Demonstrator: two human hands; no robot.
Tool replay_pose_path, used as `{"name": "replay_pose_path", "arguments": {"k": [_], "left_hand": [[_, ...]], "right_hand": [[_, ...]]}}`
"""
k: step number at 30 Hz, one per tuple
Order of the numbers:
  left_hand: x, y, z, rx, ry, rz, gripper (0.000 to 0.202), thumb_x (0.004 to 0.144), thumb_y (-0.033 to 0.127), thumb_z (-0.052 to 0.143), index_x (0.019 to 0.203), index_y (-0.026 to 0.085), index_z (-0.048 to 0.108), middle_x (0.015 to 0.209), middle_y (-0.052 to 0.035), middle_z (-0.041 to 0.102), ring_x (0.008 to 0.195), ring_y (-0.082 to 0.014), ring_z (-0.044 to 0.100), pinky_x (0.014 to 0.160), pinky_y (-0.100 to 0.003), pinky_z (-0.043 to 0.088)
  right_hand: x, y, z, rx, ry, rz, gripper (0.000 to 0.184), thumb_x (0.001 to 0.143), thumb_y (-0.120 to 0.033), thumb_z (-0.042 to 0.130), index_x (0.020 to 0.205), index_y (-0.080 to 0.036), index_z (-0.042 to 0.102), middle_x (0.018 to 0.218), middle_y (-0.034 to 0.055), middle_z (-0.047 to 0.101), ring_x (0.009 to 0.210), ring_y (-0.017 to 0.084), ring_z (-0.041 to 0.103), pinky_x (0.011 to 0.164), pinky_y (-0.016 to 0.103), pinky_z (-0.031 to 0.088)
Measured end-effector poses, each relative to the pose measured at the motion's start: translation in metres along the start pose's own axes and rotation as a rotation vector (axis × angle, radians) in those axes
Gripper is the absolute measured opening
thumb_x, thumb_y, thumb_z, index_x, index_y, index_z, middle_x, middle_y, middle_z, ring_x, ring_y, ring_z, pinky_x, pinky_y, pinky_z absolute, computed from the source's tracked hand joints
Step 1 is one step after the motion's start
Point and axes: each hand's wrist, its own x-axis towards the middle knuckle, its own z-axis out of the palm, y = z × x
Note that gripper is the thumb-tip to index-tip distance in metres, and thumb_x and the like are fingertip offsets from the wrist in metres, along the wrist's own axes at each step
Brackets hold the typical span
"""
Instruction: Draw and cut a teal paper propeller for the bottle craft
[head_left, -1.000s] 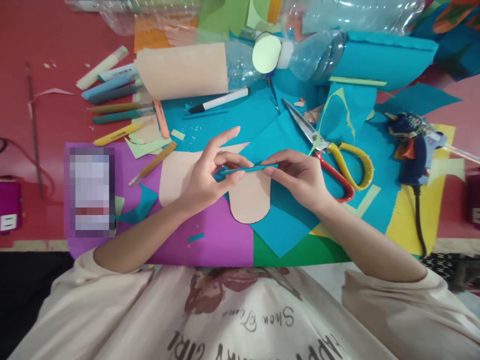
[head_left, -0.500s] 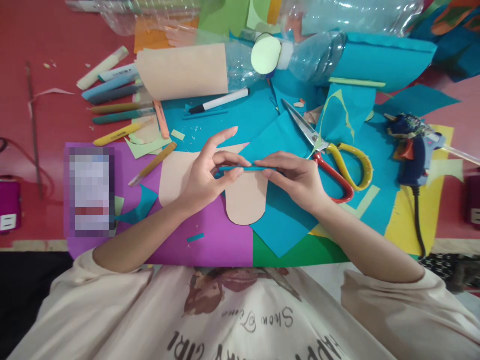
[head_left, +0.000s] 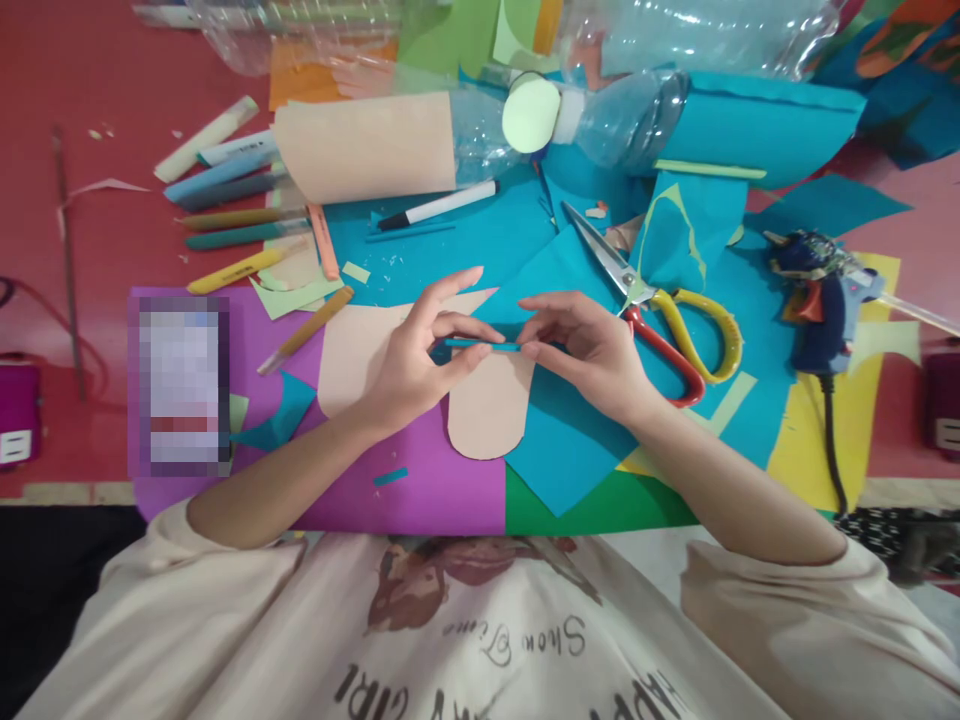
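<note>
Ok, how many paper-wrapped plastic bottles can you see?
2: the beige-wrapped bottle beyond the left hand, and the blue-wrapped bottle beyond the scissors. More could be hidden past the cropped top edge.

The light shirt [head_left: 487,620] carried lettering that appeared upside down: "Show Time" in script, the second word fainter, and beyond it larger capitals, of which "HAPP" and "GIRL" could be read, while folds and the picture's edge broke up the letters between. Print on the yellow pen [head_left: 236,270] and the pale marker [head_left: 240,147] was too small to read; the phone screen [head_left: 180,375] was pixelated.
</note>
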Motion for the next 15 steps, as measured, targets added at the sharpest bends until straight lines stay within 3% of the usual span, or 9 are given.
{"name": "replay_pose_path", "arguments": {"k": [8,12,15], "left_hand": [[0.004,0.002,-0.001,0.029,0.038,0.041,0.042,0.08,0.033,0.071,0.118,0.025,0.054,0.08,0.0023,0.067,0.077,-0.0124,0.066,0.072,-0.026,0.055],[0.017,0.012,-0.025,0.1,0.051,0.018,0.024,0.084,0.041,0.065,0.1,0.023,0.062,0.084,-0.0003,0.067,0.076,-0.0123,0.064,0.069,-0.026,0.053],[0.028,0.02,-0.054,0.285,0.014,0.006,0.017,0.082,0.037,0.064,0.076,0.021,0.063,0.074,0.0006,0.066,0.071,-0.0133,0.063,0.063,-0.026,0.049]], "right_hand": [[0.004,-0.004,-0.002,-0.005,0.03,0.023,0.027,0.083,-0.043,0.069,0.1,-0.023,0.063,0.078,-0.0001,0.068,0.074,0.014,0.068,0.067,0.029,0.057],[0.005,0.0,-0.008,-0.112,0.133,-0.002,0.017,0.084,-0.034,0.067,0.097,-0.024,0.064,0.08,-0.0001,0.069,0.074,0.016,0.068,0.069,0.032,0.058],[0.005,0.003,-0.01,-0.251,0.185,-0.052,0.013,0.085,-0.029,0.066,0.097,-0.024,0.065,0.093,0.0035,0.071,0.09,0.021,0.069,0.082,0.039,0.058]]}}
